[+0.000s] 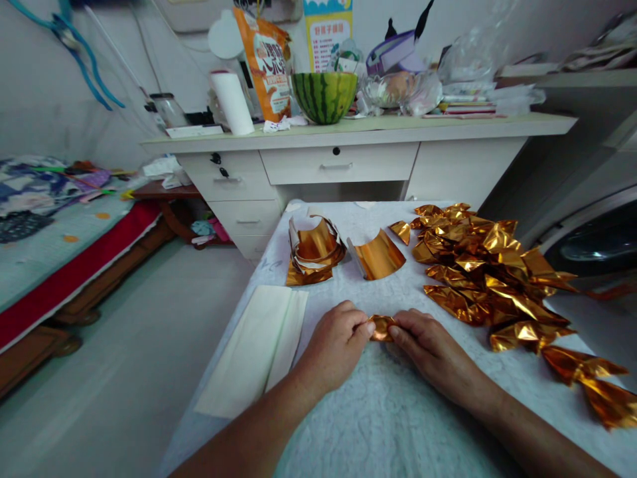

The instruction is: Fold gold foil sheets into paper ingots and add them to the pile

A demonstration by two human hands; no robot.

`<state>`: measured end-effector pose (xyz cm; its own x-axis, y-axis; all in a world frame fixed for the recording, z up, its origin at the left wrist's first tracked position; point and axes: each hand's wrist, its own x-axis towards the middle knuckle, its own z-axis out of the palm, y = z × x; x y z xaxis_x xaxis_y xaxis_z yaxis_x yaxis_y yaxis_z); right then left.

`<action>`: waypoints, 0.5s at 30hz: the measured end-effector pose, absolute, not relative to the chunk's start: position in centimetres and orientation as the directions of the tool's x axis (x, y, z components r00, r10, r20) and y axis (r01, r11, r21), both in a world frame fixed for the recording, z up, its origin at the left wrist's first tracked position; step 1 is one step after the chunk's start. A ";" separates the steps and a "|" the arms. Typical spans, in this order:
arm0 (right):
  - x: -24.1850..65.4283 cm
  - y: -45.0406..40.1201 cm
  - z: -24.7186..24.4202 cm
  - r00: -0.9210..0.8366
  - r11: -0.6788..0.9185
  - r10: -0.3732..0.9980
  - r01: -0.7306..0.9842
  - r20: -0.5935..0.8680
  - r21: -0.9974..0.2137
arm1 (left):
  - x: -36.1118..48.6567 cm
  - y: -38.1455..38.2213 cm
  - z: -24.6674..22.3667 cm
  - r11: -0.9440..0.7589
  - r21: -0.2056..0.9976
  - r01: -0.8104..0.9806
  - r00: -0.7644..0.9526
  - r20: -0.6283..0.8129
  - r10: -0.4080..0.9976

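Between my hands, above the cloth-covered table [393, 405], is a small piece of gold foil [382, 328]. My left hand [341, 342] pinches its left end, and my right hand [428, 348] pinches its right end. Beyond them lie a curved gold foil sheet [381, 255] and a stack of curled foil with white strips [316, 249]. Several twisted gold foil pieces [478, 265] are heaped on the right. Pale folded paper sheets [249, 345] lie to the left of my left hand.
Behind the table stands a white desk [343, 162] with drawers, holding a watermelon half [324, 96], an orange bag [269, 66] and a paper roll [232, 103]. A bed [60, 239] is at left, a front-loading machine [602, 226] at right.
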<state>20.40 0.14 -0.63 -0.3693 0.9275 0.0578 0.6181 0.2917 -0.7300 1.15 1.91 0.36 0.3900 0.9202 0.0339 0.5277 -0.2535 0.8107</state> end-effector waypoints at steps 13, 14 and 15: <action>20.6 0.3 -0.8 -0.266 0.199 0.964 0.687 0.014 -0.699 | 1.1 1.5 0.3 -0.184 0.852 0.490 0.407 -0.036 0.913; 20.6 0.4 -0.9 -0.267 0.207 0.963 0.702 0.017 -0.681 | 1.2 1.5 0.3 -0.203 0.840 0.503 0.415 -0.029 0.909; 20.6 0.4 -0.9 -0.270 0.216 0.963 0.717 0.022 -0.663 | 1.2 1.5 0.2 -0.220 0.827 0.518 0.423 -0.024 0.906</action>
<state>20.64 0.38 -0.89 -0.2697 0.9627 0.0217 0.7171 0.2158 -0.6628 1.20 1.51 0.23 0.4227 0.9060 -0.0238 0.5179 -0.2199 0.8267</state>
